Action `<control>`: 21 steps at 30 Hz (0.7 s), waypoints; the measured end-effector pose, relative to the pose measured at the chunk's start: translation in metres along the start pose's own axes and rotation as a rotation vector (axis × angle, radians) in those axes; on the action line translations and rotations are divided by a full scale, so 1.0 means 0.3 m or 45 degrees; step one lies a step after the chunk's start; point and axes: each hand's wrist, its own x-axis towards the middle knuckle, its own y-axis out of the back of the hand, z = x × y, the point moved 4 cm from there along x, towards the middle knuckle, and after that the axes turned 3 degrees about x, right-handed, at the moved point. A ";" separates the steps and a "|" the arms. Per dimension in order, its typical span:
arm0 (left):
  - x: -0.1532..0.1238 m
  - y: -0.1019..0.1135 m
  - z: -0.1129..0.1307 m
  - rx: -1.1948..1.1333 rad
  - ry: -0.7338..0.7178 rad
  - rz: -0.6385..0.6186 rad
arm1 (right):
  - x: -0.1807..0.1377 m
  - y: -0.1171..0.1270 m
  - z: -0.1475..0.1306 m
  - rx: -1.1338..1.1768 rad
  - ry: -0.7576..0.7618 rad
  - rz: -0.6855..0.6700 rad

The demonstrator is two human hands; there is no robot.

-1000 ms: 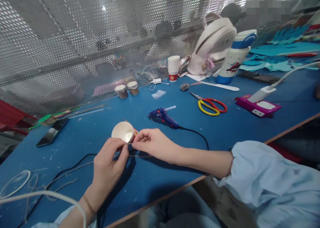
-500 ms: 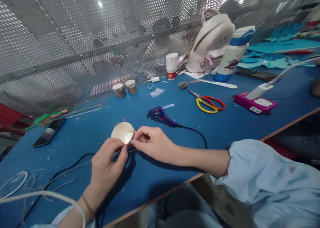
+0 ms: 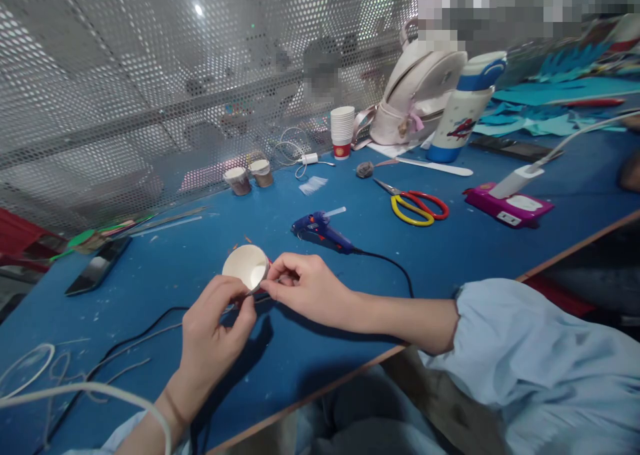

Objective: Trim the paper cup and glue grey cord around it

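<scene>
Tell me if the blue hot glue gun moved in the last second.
No. The blue hot glue gun keeps its place left of the red and yellow scissors; only the camera shifted.

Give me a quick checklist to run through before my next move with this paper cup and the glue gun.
1. Grip on the paper cup: ok. The left hand and right hand both pinch its lower rim.
2. Glue gun within reach: ok. It lies on the table just beyond the cup.
3. Glue gun hot: cannot tell.
4. Cord clear of the arms: not ok. It runs close by the right forearm.
5. Scissors out of the way: ok. They lie off to the right, apart from both hands.
6. What is pinched at the rim: cannot tell, because the fingers hide it.
</scene>
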 end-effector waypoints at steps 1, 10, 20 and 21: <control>0.001 0.001 0.001 0.000 -0.002 0.003 | -0.001 0.000 -0.002 -0.009 0.014 0.004; 0.006 -0.001 0.006 -0.010 0.036 0.029 | -0.004 0.000 -0.005 -0.083 0.084 0.015; 0.004 -0.002 -0.002 -0.037 0.081 0.003 | -0.002 0.009 -0.007 -0.138 0.172 0.059; 0.005 -0.001 -0.003 -0.036 0.091 0.002 | -0.002 0.010 -0.007 -0.143 0.170 0.063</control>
